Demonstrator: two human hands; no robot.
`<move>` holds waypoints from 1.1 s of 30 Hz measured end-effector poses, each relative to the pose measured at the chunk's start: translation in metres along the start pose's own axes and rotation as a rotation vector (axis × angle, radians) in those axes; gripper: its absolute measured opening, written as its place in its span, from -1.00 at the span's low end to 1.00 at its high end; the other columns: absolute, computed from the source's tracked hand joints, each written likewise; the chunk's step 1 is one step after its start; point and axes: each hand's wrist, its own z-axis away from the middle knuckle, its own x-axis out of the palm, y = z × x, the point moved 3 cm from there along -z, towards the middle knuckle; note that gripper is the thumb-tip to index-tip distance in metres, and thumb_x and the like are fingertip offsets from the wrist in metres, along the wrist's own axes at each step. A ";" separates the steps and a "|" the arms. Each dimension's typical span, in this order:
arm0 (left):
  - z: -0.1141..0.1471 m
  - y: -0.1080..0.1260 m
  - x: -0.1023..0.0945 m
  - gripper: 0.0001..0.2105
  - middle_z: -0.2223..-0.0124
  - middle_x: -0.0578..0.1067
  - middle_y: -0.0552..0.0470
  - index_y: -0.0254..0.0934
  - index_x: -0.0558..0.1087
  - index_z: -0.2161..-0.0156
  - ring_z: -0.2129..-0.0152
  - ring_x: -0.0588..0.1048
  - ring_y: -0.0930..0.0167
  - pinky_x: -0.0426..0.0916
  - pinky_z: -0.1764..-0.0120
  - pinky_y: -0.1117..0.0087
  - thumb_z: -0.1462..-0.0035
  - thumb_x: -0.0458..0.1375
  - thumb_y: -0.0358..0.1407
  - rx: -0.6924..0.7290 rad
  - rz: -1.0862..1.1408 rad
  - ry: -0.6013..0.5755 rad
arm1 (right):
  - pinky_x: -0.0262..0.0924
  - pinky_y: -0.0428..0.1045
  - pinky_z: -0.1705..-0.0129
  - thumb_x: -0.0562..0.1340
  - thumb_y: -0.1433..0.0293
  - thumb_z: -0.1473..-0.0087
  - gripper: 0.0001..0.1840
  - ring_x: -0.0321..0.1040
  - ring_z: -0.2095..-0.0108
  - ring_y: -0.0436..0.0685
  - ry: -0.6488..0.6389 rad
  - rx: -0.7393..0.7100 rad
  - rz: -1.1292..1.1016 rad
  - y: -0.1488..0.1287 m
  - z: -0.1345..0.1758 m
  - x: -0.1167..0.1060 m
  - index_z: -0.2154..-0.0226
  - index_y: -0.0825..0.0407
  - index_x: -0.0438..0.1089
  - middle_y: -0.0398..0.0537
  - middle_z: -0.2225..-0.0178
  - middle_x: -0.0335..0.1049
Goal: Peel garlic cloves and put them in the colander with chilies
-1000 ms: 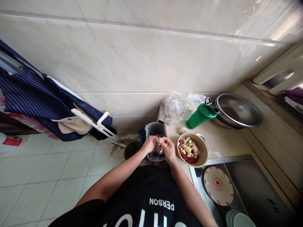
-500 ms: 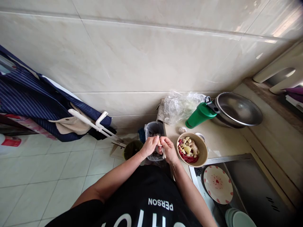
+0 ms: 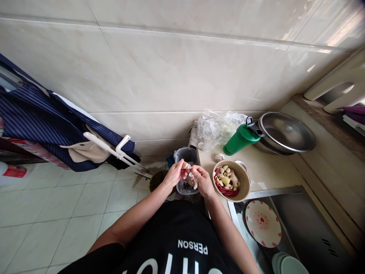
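Observation:
Above a bin lined with a plastic bag (image 3: 186,152), both hands are working at garlic. My left hand (image 3: 174,174) pinches a pale piece of garlic with papery skin (image 3: 186,165) between thumb and fingers. Just to the right, my right hand (image 3: 203,180) grips part of a garlic bulb, its whitish stem (image 3: 195,185) pointing down. Fingers hide much of both pieces. A beige basket (image 3: 244,179) beside my right hand holds peeled garlic cloves (image 3: 226,168), ginger (image 3: 234,178) and dried red chillies (image 3: 228,191). Another garlic bulb (image 3: 219,157) lies on the counter behind the basket.
A green shaker bottle (image 3: 241,139), a crumpled clear plastic bag (image 3: 213,127) and metal bowls (image 3: 288,131) stand along the back counter. In the sink at right are a patterned plate (image 3: 262,224) and pale dishes (image 3: 291,264). A white rail (image 3: 102,146) with hanging cloths is at left.
My hands have drawn slightly apart, the left one moving a little leftward. A papery piece now shows in the left fingers, separate from the bulb in the right. The basket is unchanged.

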 end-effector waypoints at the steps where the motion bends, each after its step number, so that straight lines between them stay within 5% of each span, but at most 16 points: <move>1: 0.000 0.001 -0.002 -0.61 0.55 0.39 0.08 -0.32 0.28 0.47 0.69 0.33 0.55 0.17 0.67 0.57 0.00 0.15 0.03 -0.002 0.016 0.004 | 0.06 -0.16 0.60 0.35 0.23 0.11 -0.73 0.14 0.62 -0.09 0.006 -0.010 0.036 -0.002 0.001 0.000 0.41 0.04 0.35 -0.18 0.52 0.34; 7: 0.000 0.017 -0.018 -0.78 0.43 0.48 -0.01 -0.33 0.29 0.48 0.56 0.44 0.53 0.19 0.65 0.63 0.00 0.18 -0.22 -0.029 0.179 0.083 | 0.05 -0.15 0.60 0.36 0.28 0.13 -0.76 0.15 0.60 -0.06 -0.001 -0.026 0.063 -0.015 0.006 -0.001 0.43 0.03 0.36 -0.20 0.58 0.30; 10: 0.006 0.027 -0.015 -0.82 0.32 0.50 -0.07 -0.33 0.38 0.37 0.48 0.48 0.44 0.22 0.64 0.59 0.00 0.13 -0.23 -0.059 0.124 -0.018 | 0.06 -0.15 0.58 0.34 0.28 0.10 -0.78 0.17 0.57 -0.04 0.000 -0.046 0.086 -0.018 0.006 -0.001 0.37 0.03 0.41 -0.17 0.53 0.33; 16: 0.025 0.034 0.011 -0.71 0.68 0.21 0.13 -0.33 0.31 0.57 0.76 0.18 0.57 -0.05 0.71 0.58 -0.09 0.00 -0.19 -0.028 -0.285 -0.232 | 0.06 -0.12 0.54 0.29 0.26 0.03 -0.81 0.14 0.60 -0.05 0.012 -0.166 0.348 -0.023 0.009 0.003 0.36 0.03 0.47 -0.20 0.58 0.30; 23: 0.035 0.043 0.028 -0.62 0.66 0.22 0.13 -0.27 0.22 0.58 0.71 0.20 0.54 0.13 0.57 0.49 -0.18 -0.05 -0.09 0.110 -0.670 -0.305 | 0.18 -0.05 0.33 0.28 0.33 0.00 -0.88 0.27 0.41 0.07 0.007 -0.355 0.650 -0.038 0.015 0.006 0.37 -0.03 0.53 -0.09 0.42 0.40; 33: 0.032 0.020 0.021 -0.64 0.62 0.16 0.19 -0.27 0.16 0.49 0.72 0.11 0.58 0.06 0.62 0.53 -0.19 -0.09 -0.04 0.072 -0.547 -0.328 | 0.22 -0.05 0.34 0.22 0.39 -0.05 -0.84 0.35 0.43 0.08 0.033 -0.498 0.905 -0.044 0.021 0.013 0.32 -0.01 0.53 -0.07 0.44 0.44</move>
